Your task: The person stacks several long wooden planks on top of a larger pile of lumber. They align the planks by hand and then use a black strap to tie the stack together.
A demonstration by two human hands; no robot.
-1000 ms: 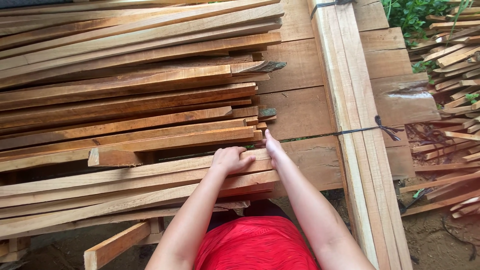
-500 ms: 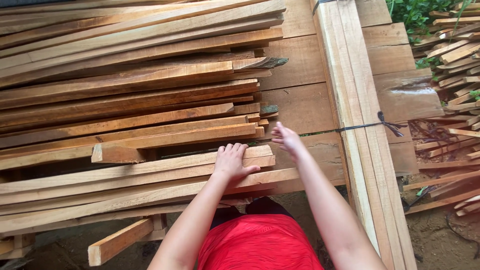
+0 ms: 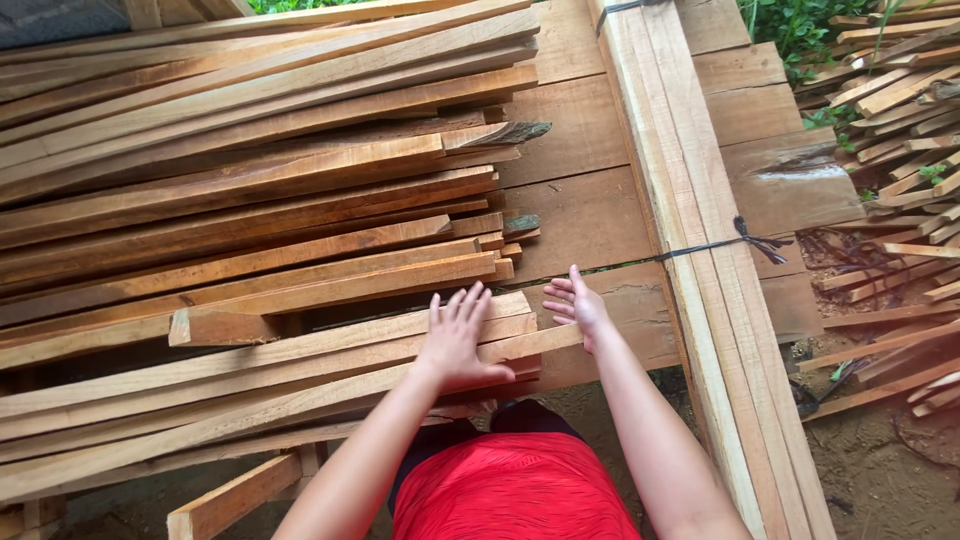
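The person's left hand lies palm down on the near end of a pale wooden slat, its fingers spread flat and pointing away from the body, the thumb hooked over the slat's near edge; it presses on the wood rather than closing around it. The right hand stands just to the right of that slat's end, open, its fingers loosely extended and together, palm turned toward the end of the wood. Whether it touches the end grain cannot be told from this view; it has hold of nothing.

The slat lies at the front of a broad stack of slats, reddish and pale strips running leftward from the hands and slightly uphill in the picture, their cut ends stepped unevenly just beyond the left hand. A short offcut block sits on the stack to the left of the slat's end.

The stack rests on a counter of wide, weathered planks. Right of the slat, past the right hand, a tied bundle of long boards crosses the counter, bound by a dark cord knotted on its right side. Farther right of the bundle, loose scrap strips lie on the ground. Nearest the camera is the person's red garment.
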